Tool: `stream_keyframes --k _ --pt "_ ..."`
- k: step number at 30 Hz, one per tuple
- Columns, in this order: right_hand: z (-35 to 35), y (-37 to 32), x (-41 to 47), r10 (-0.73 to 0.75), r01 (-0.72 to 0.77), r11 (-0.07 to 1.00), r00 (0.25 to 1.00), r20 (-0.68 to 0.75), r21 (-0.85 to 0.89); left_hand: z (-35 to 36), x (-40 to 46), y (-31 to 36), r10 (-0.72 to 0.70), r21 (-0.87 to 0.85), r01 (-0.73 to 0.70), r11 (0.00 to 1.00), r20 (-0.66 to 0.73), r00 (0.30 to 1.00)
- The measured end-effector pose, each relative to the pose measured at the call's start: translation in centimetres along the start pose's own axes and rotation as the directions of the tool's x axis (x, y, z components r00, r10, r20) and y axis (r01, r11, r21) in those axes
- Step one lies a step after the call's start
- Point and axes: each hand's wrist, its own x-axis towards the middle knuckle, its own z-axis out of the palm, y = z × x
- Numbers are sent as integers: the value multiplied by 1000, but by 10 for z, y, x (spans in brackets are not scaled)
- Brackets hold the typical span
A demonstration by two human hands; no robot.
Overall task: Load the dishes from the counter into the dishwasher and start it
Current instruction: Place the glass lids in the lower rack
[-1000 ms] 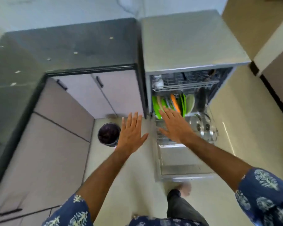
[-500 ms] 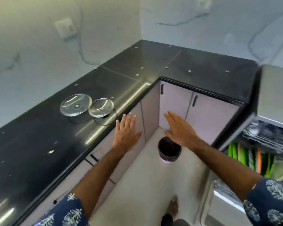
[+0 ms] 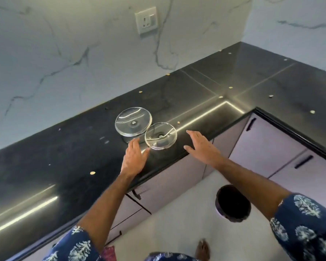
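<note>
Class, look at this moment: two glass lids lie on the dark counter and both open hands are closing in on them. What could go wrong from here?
1. The small glass lid lies close to the counter edge; a nudge from the left hand or right hand might push it off.
2. The large glass lid touches or overlaps it, so lifting one may drag or knock the other.
3. Smooth glass could slip from bare fingers.
</note>
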Motion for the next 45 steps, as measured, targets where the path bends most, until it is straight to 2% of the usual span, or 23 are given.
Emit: stream_keyframes --k 3,6,8,11,12,14,19,25,28,32,34,37,40,43,45 --pt "8 -6 42 19 -22 998 998 55 55 -4 17 -14 -167 -197 166 966 10 986" --pt "19 -14 80 33 -45 994 993 117 96 -7 44 -32 -335 -393 309 866 1 942" --pt "26 -20 105 82 -101 984 988 130 149 -10 67 -46 -454 -558 405 724 56 889" --pt "34 -26 127 230 -275 911 957 174 308 -18 98 -57 -531 -771 468 432 203 823" --pt "38 -29 130 283 -340 867 937 203 364 -22 107 -61 -530 -795 470 384 226 817" --pt "47 -30 133 346 -435 780 899 270 449 -26 123 -69 -512 -810 467 355 249 822" --pt "61 -27 137 455 -523 578 844 284 627 -28 143 -85 -491 -797 474 375 263 830" --pt "63 -13 117 436 -479 453 855 282 752 -33 118 -84 -500 -777 459 431 217 838" --pt "63 -11 99 460 -460 365 845 273 809 -24 97 -82 -436 -735 493 465 294 850" --pt "58 -14 69 491 -387 261 842 224 884 -9 79 -65 -246 -669 520 532 465 850" --pt "53 -17 50 515 -328 211 838 180 921 -2 76 -46 -86 -640 543 545 601 795" --pt "47 -18 15 547 -252 164 828 125 954 5 72 -7 159 -621 553 555 732 662" --pt "41 -15 -28 590 -190 112 802 88 975 16 60 36 269 -623 499 603 747 608" --pt "30 -9 -85 673 -125 68 738 47 990 37 37 77 384 -638 341 690 723 575" --pt "25 -3 -124 704 -127 68 709 42 990 56 22 99 407 -613 276 741 735 542"
